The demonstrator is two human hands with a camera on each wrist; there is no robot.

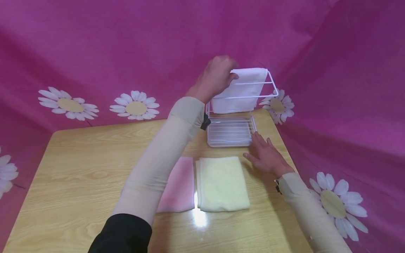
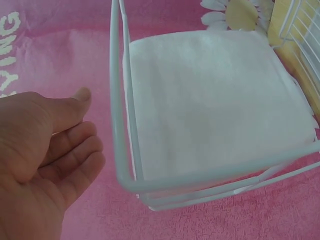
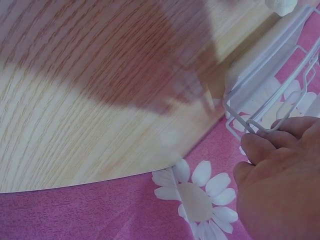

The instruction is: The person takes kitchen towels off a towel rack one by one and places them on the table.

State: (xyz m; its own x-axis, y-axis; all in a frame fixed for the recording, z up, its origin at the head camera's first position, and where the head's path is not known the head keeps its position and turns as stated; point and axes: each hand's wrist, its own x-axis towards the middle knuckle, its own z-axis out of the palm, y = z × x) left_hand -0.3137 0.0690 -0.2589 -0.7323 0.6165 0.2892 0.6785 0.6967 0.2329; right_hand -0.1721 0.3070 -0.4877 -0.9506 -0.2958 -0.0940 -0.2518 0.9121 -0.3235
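Your L hand [image 1: 216,75] hovers by the white cloth [image 1: 242,90] draped high on the wire rack [image 2: 118,125], fingers loosely curled, gripping nothing; R hand [image 1: 269,158], fingers extended, touches the rack low down. Prob. best: steady rack w/ R, even cloth's hang w/ L.

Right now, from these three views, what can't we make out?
- Pink cloth, left edge: hidden under the left sleeve in the head view.
- White rack, upper left corner: behind the left hand in the head view.
- Lettering on the backdrop: cut off by the left wrist view's left edge.
- Pale lump: cut off by the right wrist view's top edge; can't identify it.
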